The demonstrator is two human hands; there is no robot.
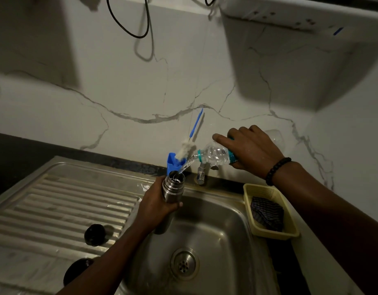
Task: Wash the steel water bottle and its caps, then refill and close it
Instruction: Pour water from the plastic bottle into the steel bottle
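My left hand point(157, 204) grips the steel water bottle point(173, 186) upright over the sink basin point(205, 235), its mouth open. My right hand point(251, 150) holds a clear plastic water bottle point(214, 155) tilted on its side, and a stream of water runs from its neck into the steel bottle's mouth. Two dark caps lie on the ribbed drainboard point(56, 209) at the left: a smaller one point(94, 234) and a larger one point(77, 271) partly hidden by my left forearm.
A blue holder point(172, 163) with a white bottle brush point(187, 149) stands behind the steel bottle against the marble wall. A tap point(201, 172) sits at the sink's back edge. A yellow basket point(290, 227) with a dark cloth point(267, 212) rests on the right rim.
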